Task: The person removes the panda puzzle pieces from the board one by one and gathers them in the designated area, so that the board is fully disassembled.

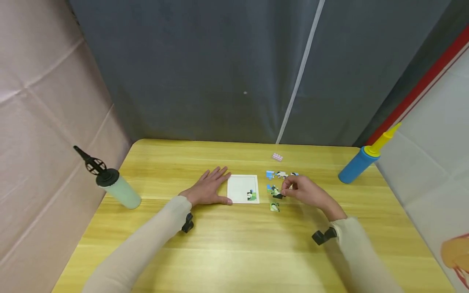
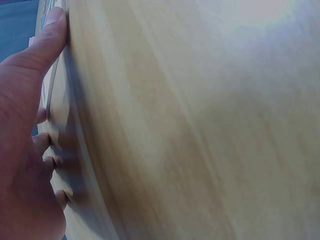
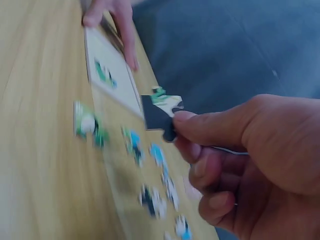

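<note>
A jigsaw piece [image 3: 160, 111] with black, white and green print is pinched between the thumb and fingers of my right hand [image 1: 305, 191], raised over the loose pieces. My left hand [image 1: 209, 188] lies spread at the left side of a white square puzzle board [image 1: 238, 189], thumb and index finger touching its edge. One printed piece [image 1: 251, 195] sits in the board's lower right corner. To the right of the board lie several loose jigsaw pieces, among them a green one [image 1: 275, 207] nearest me and a blue one [image 1: 270, 174] at the back.
A pink toy brick [image 1: 277, 157] lies behind the pieces. On the left stands a pale green pump bottle [image 1: 122, 191] with a black nozzle. A blue pump [image 1: 355, 167] with a yellow tip stands at the right. A dark curtain [image 1: 205, 81] hangs behind the wooden table [image 1: 227, 252].
</note>
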Action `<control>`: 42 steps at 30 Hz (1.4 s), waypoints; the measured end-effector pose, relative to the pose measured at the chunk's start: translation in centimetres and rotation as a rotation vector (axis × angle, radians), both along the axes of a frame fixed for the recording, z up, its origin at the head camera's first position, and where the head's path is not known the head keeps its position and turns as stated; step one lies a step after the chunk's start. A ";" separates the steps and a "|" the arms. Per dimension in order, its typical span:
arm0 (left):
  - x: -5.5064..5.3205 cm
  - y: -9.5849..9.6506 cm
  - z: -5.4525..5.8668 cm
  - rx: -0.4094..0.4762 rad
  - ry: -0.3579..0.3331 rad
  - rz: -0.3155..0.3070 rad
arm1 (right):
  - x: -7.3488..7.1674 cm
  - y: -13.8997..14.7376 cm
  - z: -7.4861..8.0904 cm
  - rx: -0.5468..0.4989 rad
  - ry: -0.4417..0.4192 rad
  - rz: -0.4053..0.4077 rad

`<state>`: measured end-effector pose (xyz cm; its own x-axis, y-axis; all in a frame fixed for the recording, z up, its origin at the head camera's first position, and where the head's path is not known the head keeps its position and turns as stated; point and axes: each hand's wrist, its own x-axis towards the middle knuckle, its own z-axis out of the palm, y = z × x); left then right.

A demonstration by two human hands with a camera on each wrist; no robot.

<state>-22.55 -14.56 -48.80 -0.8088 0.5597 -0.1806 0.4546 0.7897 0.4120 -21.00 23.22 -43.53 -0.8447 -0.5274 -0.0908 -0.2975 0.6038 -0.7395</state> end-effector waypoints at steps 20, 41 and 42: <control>-0.1 0.0 -0.2 -0.007 -0.019 0.008 | 1.0 4.9 -3.6 0.086 -0.044 -0.054; 0.0 -0.1 0.0 -0.008 -0.016 0.013 | -1.7 -4.2 -2.5 0.072 0.048 0.050; 0.0 -0.1 0.0 -0.005 -0.014 0.011 | -1.8 -4.8 -2.6 0.081 0.054 0.068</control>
<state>-22.56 -14.66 -48.85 -0.8123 0.5497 -0.1952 0.4397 0.7969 0.4143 -22.75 18.38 -46.17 -0.8123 -0.5762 -0.0906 -0.3776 0.6379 -0.6712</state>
